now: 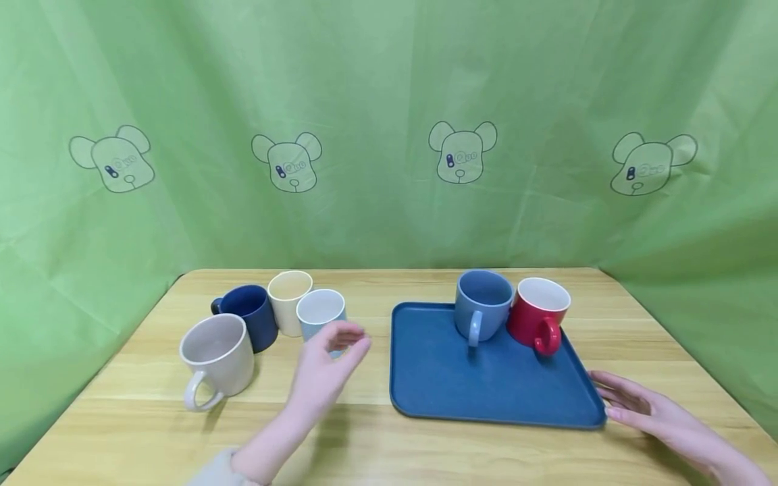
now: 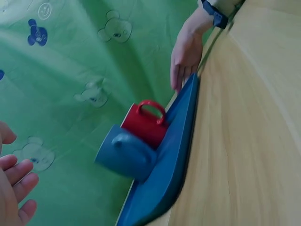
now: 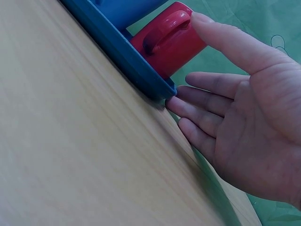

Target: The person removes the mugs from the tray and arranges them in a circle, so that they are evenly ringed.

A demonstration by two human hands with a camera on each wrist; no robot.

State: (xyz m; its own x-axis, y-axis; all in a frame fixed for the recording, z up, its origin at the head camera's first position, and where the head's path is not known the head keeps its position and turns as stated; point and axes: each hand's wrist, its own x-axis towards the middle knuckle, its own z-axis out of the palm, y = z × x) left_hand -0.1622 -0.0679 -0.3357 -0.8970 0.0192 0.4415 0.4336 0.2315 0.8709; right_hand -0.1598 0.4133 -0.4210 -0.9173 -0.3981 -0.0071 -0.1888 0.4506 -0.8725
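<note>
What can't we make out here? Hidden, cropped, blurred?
- Pale blue mug: front hidden by left hand, head view; contact unclear.
- Left hand: cropped at frame edge, left wrist view.
- Blue mug on tray: cut off by top edge, right wrist view.

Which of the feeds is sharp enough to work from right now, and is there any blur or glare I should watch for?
Head view: even soft light, no glare, mugs and blue tray sharp; only the left hand shows motion blur at its fingers. Left wrist view: soft all over, tilted, tray edge smeared. Right wrist view: right hand and red mug clear, near tabletop blurred.
</note>
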